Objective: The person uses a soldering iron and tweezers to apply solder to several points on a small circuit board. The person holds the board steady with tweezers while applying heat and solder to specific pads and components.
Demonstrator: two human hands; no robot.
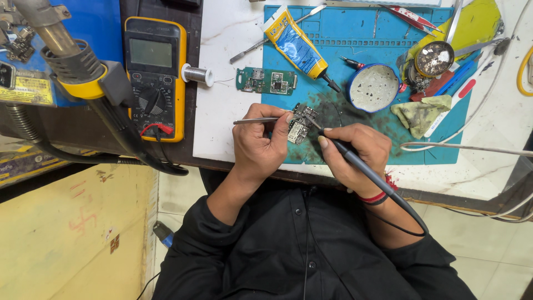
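We are pinching slim metal tweezers (pixel 256 120) in our closed left hand (pixel 260 145) and gripping a black soldering iron (pixel 355 162) in our right hand (pixel 355 153), steadying between them the small, light, stiff, likely fragile circuit board (pixel 300 125), best held by its edges.

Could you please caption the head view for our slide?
Left hand steadies a small circuit board while right hand applies a soldering iron.

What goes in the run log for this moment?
left hand: holds tweezers | right hand: holds soldering iron | tips on small circuit board | blue mat
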